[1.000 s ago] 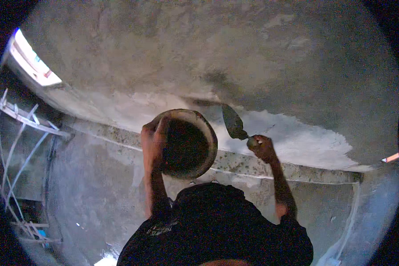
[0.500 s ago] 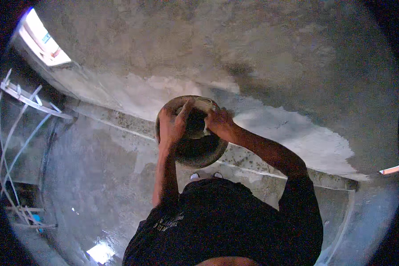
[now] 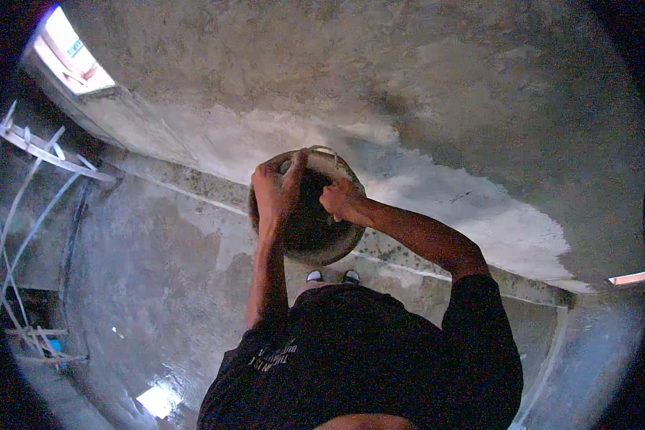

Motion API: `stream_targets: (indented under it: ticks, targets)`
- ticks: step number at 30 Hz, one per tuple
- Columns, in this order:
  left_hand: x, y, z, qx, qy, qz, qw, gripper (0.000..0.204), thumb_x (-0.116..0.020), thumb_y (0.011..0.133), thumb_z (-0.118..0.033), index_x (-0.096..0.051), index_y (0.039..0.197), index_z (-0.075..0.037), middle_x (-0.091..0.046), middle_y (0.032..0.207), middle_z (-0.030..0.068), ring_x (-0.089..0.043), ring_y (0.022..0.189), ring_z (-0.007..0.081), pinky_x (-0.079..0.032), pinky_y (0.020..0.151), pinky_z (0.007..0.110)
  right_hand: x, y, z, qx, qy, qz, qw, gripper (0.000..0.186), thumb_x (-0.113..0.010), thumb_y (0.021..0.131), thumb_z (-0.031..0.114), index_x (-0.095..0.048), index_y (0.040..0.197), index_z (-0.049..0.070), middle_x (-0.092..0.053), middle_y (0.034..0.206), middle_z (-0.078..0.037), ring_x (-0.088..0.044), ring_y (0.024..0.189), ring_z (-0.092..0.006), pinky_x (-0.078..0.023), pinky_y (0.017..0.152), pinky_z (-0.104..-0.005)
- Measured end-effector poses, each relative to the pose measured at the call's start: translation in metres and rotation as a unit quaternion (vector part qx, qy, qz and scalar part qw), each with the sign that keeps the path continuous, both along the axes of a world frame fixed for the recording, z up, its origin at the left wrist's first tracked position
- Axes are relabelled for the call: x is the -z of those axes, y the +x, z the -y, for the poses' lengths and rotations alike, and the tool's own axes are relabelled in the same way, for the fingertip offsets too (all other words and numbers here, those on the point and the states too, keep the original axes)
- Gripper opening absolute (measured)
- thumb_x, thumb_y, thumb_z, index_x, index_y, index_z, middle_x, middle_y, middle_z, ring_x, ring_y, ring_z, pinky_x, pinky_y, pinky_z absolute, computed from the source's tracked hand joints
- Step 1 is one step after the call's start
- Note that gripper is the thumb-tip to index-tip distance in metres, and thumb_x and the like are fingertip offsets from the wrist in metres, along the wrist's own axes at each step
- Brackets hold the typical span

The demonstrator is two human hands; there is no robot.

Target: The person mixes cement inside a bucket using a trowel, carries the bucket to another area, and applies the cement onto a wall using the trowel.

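Dead centre of the view sits a round, shallow metal pan, its rim pale and crusted, its hollow dark with what looks like wet mortar. The left hand has it from the 9 o'clock side, fingers hooked over the rim and grip closed around the pan's edge. The right hand reaches in from 3 o'clock, fist curled tight inside the bowl; the grip is narrow, but whatever it clutches is hidden, so what it holds cannot be told.

Above the pan, from 10 to 2 o'clock, spreads a rough grey plastered surface, mottled and grainy, with a smoother, paler patch of fresh plaster running off toward 4 o'clock. A speckled concrete ledge cuts across just behind the pan. At 9 o'clock, thin pale rods cross one another. At 6 o'clock, the person's black shirt fills the bottom, two shoe tips peeping just under the pan.
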State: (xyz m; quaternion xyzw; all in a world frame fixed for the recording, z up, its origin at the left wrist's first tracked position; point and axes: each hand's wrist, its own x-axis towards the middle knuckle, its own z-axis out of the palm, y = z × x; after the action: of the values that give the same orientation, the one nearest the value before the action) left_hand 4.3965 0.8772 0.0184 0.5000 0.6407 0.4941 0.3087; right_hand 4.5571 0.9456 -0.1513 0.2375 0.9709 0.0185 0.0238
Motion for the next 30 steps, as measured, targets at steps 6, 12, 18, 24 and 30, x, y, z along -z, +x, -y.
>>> stream_targets:
  ticks: [6, 12, 18, 24, 30]
  targets:
    - [0.009, 0.000, 0.006, 0.015, 0.077, 0.004, 0.997, 0.036, -0.064, 0.083, -0.029, -0.067, 0.094, 0.005, -0.068, 0.079, 0.0148, -0.061, 0.072, 0.0171, -0.049, 0.070, 0.031, -0.017, -0.006, -0.001, 0.043, -0.194, 0.106, 0.974, 0.037, -0.070, 0.061, 0.039, -0.063, 0.074, 0.005, -0.060, 0.073, -0.013, -0.060, 0.076, -0.0349, -0.046, 0.067, -0.0494]
    - [-0.005, 0.009, 0.015, 0.063, 0.074, 0.048, 0.994, 0.030, -0.061, 0.085, -0.025, -0.067, 0.094, 0.003, -0.068, 0.083, 0.0124, -0.060, 0.077, 0.0160, -0.047, 0.074, 0.031, -0.005, 0.014, 0.006, -0.014, -0.244, -0.098, 0.965, 0.037, -0.063, 0.073, 0.045, -0.060, 0.071, 0.009, -0.063, 0.074, -0.015, -0.062, 0.067, -0.0347, -0.048, 0.062, -0.0463]
    - [-0.019, 0.011, 0.013, 0.056, 0.079, 0.027, 0.995, 0.031, -0.058, 0.089, -0.025, -0.066, 0.092, 0.005, -0.068, 0.082, 0.0106, -0.059, 0.076, 0.0150, -0.047, 0.073, 0.030, -0.014, 0.000, -0.001, 0.042, -0.279, 0.048, 0.958, 0.043, -0.063, 0.076, 0.047, -0.058, 0.084, 0.005, -0.060, 0.074, -0.016, -0.058, 0.062, -0.0334, -0.047, 0.061, -0.0452]
    - [-0.027, 0.014, 0.003, 0.024, -0.025, 0.082, 0.996, 0.044, -0.057, 0.089, -0.040, -0.066, 0.082, 0.002, -0.057, 0.065, 0.0016, -0.047, 0.059, 0.0101, -0.038, 0.054, 0.026, -0.079, 0.055, 0.018, 0.101, -0.450, -0.178, 0.869, 0.047, -0.056, 0.086, 0.046, -0.061, 0.082, -0.001, -0.064, 0.074, -0.013, -0.060, 0.062, -0.0255, -0.049, 0.063, -0.0384]
    - [-0.033, 0.016, -0.004, -0.011, 0.041, 0.068, 0.997, 0.055, -0.053, 0.089, -0.053, -0.054, 0.064, -0.004, -0.044, 0.058, -0.0030, -0.036, 0.053, 0.0086, -0.026, 0.048, 0.027, -0.086, 0.112, 0.026, 0.251, -0.514, -0.127, 0.811, 0.041, -0.054, 0.091, 0.043, -0.060, 0.084, 0.003, -0.056, 0.066, -0.003, -0.049, 0.052, -0.0107, -0.043, 0.051, -0.0289]
